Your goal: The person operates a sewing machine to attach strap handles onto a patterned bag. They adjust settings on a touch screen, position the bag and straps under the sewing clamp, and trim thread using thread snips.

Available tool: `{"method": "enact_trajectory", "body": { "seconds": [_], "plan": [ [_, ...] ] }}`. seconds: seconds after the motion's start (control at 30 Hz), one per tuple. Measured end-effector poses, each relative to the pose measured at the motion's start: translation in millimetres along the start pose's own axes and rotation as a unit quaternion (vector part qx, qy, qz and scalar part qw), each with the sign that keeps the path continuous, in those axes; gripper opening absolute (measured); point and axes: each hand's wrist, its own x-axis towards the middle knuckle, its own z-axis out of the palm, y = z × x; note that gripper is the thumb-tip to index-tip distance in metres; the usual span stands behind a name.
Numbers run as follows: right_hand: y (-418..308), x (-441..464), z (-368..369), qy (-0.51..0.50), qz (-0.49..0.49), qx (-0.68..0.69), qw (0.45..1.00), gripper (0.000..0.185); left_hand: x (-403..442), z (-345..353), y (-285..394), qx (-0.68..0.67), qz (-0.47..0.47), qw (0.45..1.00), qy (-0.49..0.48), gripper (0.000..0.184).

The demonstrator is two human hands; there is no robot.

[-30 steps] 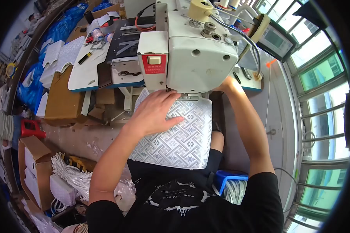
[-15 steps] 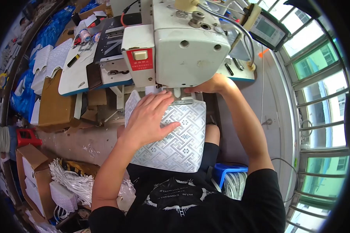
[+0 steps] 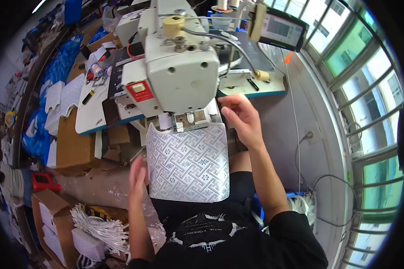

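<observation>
Cardboard forms the open box (image 3: 54, 202) at far left, with white pieces (image 3: 52, 242) inside; your left hand (image 3: 137, 179), fingers extended and gripping nothing, is just beside the patterned panel (image 3: 188, 163). The panel's upper edge lies at the metal clamp (image 3: 187, 127) beneath the machine head (image 3: 182, 85), where you would do well to keep it flat, square and unpulled, fingers clear. Your right hand (image 3: 243, 120), half open with fingers loosely bent, appears empty; beyond it, a partly hidden blue container (image 3: 294, 195) holds whitish strands.
</observation>
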Motion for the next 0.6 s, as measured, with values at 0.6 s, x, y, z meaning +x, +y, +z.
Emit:
{"method": "enact_trajectory", "body": {
  "seconds": [0.6],
  "plan": [
    [-59,45,45,0.079,-0.046,0.256,0.962,0.044,-98,-14,-53,-0.244,-0.154,0.957,0.024,0.071]
  ]
}}
